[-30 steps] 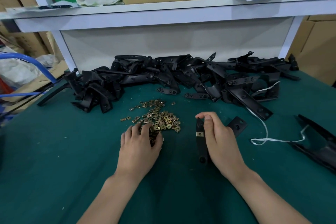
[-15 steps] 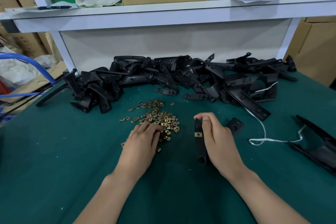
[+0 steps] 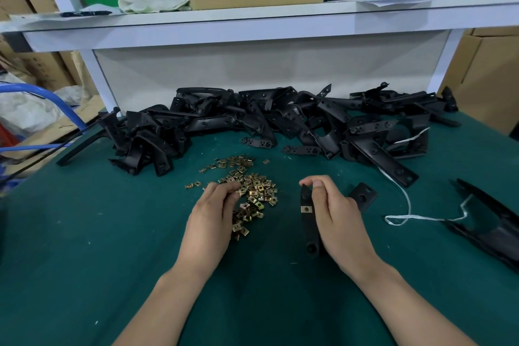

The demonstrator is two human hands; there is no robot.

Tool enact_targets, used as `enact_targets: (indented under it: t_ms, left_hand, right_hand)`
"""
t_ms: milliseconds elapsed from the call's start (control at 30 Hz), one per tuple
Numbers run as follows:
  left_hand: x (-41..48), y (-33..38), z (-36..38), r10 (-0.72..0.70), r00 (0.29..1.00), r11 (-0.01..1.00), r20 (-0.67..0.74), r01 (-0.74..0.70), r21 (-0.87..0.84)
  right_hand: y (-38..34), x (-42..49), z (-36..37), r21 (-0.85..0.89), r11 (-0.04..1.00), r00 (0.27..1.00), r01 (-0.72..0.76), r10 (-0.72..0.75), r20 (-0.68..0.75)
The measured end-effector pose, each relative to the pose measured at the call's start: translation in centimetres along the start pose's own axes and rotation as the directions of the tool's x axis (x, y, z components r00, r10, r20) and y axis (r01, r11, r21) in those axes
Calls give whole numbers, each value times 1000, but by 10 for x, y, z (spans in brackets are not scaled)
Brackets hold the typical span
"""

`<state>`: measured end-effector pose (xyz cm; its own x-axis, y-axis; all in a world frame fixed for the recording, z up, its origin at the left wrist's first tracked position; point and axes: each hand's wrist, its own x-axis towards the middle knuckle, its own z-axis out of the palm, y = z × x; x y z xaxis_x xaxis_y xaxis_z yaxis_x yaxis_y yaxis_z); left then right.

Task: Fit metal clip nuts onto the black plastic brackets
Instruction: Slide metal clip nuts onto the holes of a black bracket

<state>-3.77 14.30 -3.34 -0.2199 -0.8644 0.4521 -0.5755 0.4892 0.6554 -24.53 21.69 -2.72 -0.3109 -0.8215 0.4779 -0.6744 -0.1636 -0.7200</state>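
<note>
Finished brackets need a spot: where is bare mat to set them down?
Bare mat: left of the left hand this side of the bracket heap, and between the forearms. Crowded: the back along the heap, the clip nuts at centre, string and black part at right.

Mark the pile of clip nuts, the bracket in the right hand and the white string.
pile of clip nuts (image 3: 258, 191), head view, middle of the heap.
bracket (image 3: 309, 230), head view, its lower shaft.
white string (image 3: 421, 217), head view, the flat run.
</note>
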Motion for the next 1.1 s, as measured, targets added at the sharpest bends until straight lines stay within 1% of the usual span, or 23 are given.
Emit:
enact_targets:
  t_ms: [100,200,233,300,367,400,467,567,667,867,1100]
  left_hand:
    - [0,0,-1,34,998,999,-60,-32,31]
    - [0,3,-4,52,985,998,-166,-43,53]
    - [0,5,-5,55,977,998,-204,-53,13]
    - [-2,13,-5,8,971,985,-241,-49,-164]
    - [-5,24,-2,-110,980,926,-169,39,-375]
    - [-7,28,1,-143,983,892,-117,77,-446]
    - [-13,34,8,-132,990,860,-53,87,-502]
    - [-17,41,14,-83,997,846,3,73,-528]
    - [-19,42,17,-65,997,843,48,80,-532]
    - [-18,40,17,-130,987,787,98,163,-595]
    - [-18,39,19,-104,990,826,93,138,-547]
  right_hand:
    - [0,0,0,1,1000,1000,-2,2,2]
    - [1,0,0,2,1000,1000,-8,8,7]
    - [1,0,0,2,1000,1000,-9,9,8]
    - [1,0,0,4,1000,1000,-16,16,12]
    - [1,0,0,5,1000,999,-28,28,17]
    - [1,0,0,5,999,999,-33,33,20]
    - [0,0,0,5,999,999,-37,37,25]
    - [-1,0,0,8,999,998,-52,51,46]
    - [-3,-1,0,-2,999,997,-33,33,69]
    - [-4,-1,0,-10,1000,997,-12,12,79]
    - [-5,-1,-1,0,1000,997,-13,13,79]
